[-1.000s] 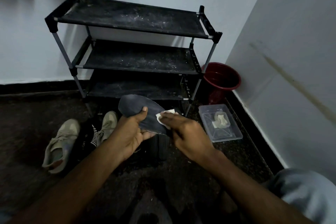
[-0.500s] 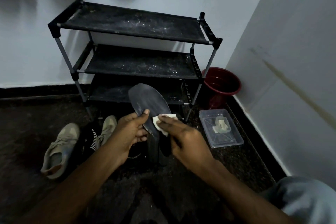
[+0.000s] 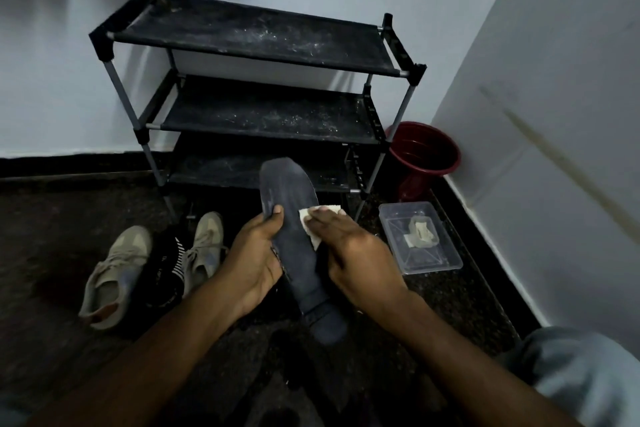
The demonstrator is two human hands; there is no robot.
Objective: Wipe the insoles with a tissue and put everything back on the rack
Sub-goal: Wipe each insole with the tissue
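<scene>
Left hand (image 3: 254, 253) is gripping the dark insole (image 3: 294, 204) dead center, thumb on top, toe end pointing at 12 o'clock toward the rack (image 3: 263, 35). Right hand (image 3: 349, 246) is pressing the white tissue (image 3: 313, 218) onto the insole with flat, unclenched fingers (image 3: 325, 218). Tan shoes (image 3: 117, 263) are lying on the floor at 9 o'clock, clear box (image 3: 446, 253) at 3.

Tissue (image 3: 304, 218) mostly beneath fingers (image 3: 332, 224) (perhaps folded)
</scene>
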